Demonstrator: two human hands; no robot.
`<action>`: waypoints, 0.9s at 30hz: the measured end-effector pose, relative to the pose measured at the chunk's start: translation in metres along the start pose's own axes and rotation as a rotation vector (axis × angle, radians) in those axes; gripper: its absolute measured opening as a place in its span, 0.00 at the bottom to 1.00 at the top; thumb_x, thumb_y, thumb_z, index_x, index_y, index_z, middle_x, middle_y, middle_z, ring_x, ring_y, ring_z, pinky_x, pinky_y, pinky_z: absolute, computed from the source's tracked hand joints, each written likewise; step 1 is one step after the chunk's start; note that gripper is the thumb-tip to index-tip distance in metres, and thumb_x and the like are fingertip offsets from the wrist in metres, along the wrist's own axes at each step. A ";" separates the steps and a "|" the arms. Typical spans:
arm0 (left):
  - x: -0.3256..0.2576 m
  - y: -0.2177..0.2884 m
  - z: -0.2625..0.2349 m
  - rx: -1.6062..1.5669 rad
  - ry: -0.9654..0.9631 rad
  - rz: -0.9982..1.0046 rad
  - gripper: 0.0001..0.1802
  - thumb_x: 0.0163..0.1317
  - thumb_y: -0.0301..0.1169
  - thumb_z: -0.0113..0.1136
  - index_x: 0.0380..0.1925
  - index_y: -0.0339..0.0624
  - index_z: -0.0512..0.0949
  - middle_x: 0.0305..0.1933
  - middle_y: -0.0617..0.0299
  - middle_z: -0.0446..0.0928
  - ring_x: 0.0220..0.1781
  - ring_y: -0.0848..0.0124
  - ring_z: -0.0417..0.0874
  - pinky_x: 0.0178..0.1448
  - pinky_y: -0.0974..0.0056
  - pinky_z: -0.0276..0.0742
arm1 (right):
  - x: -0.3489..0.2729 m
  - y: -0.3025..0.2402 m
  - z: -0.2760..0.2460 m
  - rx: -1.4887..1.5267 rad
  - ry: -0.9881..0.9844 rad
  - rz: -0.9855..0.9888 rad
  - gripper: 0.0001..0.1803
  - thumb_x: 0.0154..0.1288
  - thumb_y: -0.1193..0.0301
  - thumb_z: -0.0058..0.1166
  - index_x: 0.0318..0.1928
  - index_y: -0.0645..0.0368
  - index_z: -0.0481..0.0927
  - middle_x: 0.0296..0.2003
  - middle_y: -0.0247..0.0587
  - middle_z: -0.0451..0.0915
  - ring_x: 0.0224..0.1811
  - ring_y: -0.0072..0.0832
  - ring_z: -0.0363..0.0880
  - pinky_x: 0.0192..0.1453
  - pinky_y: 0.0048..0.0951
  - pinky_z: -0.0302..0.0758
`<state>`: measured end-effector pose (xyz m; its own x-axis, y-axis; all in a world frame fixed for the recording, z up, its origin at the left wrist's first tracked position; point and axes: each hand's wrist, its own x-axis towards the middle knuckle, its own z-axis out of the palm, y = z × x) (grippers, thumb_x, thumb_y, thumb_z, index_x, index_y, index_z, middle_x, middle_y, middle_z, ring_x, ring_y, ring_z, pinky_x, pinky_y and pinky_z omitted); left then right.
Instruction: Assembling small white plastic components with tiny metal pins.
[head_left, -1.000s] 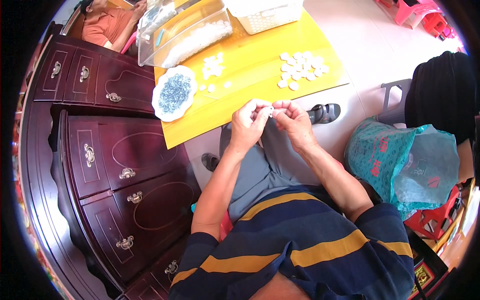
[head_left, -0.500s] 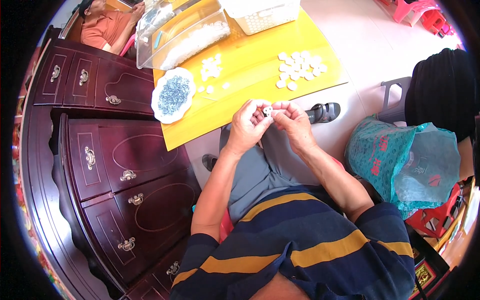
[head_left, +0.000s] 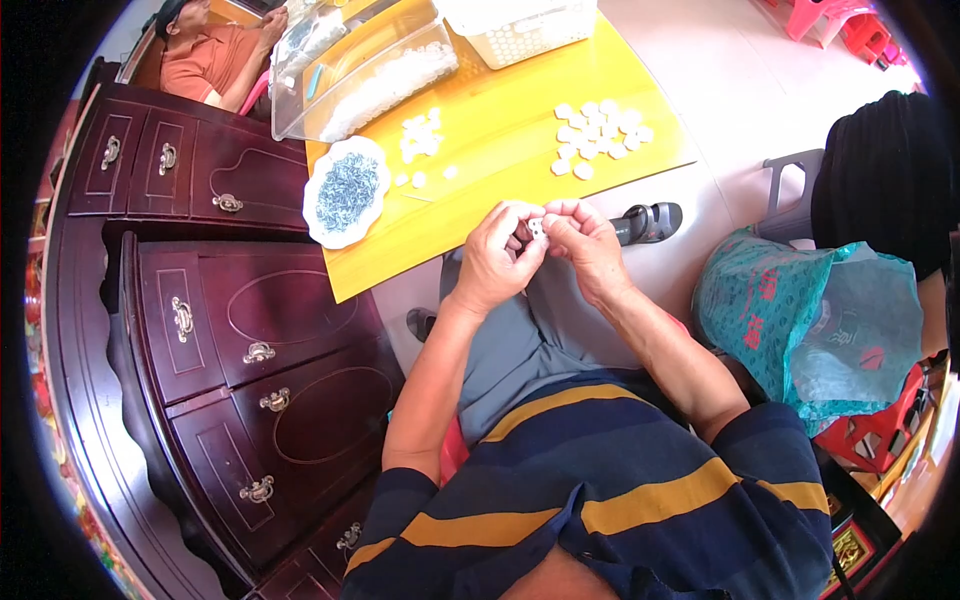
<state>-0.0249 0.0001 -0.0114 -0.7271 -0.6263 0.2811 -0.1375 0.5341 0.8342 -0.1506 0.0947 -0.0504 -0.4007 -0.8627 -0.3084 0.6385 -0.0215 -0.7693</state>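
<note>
A teal plastic bag with red print slumps on the floor to the right of the yellow tabletop. A clear plastic bag lies at that tabletop's far left corner.

Bright, even daylight floods the yellow table, which shows no harsh glare and only soft shadows. Left of that table, the dark wooden cabinet carries faint sheen. Focus is crisp around the table; farther out, fisheye bending curves straight edges into a black rim.
</note>
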 end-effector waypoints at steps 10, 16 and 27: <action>0.000 0.001 0.002 0.107 0.011 0.031 0.14 0.55 0.23 0.72 0.42 0.39 0.82 0.35 0.59 0.80 0.30 0.69 0.83 0.34 0.66 0.80 | 0.001 0.002 -0.002 0.024 0.017 -0.036 0.07 0.69 0.73 0.64 0.45 0.56 0.81 0.38 0.28 0.84 0.35 0.13 0.79 0.41 0.16 0.75; 0.000 -0.001 0.001 0.062 0.016 -0.007 0.12 0.57 0.24 0.72 0.40 0.39 0.82 0.34 0.59 0.81 0.29 0.69 0.83 0.34 0.66 0.80 | 0.000 0.002 0.000 0.029 0.019 -0.038 0.07 0.67 0.74 0.65 0.43 0.56 0.81 0.37 0.30 0.85 0.35 0.13 0.79 0.41 0.17 0.74; -0.002 -0.013 0.000 0.001 0.020 -0.004 0.11 0.55 0.24 0.74 0.37 0.38 0.83 0.32 0.61 0.82 0.28 0.72 0.81 0.34 0.68 0.78 | -0.002 0.007 0.000 0.035 0.014 -0.093 0.05 0.67 0.77 0.64 0.41 0.58 0.81 0.36 0.32 0.85 0.36 0.16 0.80 0.42 0.20 0.75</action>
<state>-0.0217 -0.0052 -0.0226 -0.7127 -0.6399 0.2875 -0.1414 0.5324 0.8346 -0.1449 0.0964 -0.0548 -0.4682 -0.8491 -0.2446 0.6203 -0.1187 -0.7753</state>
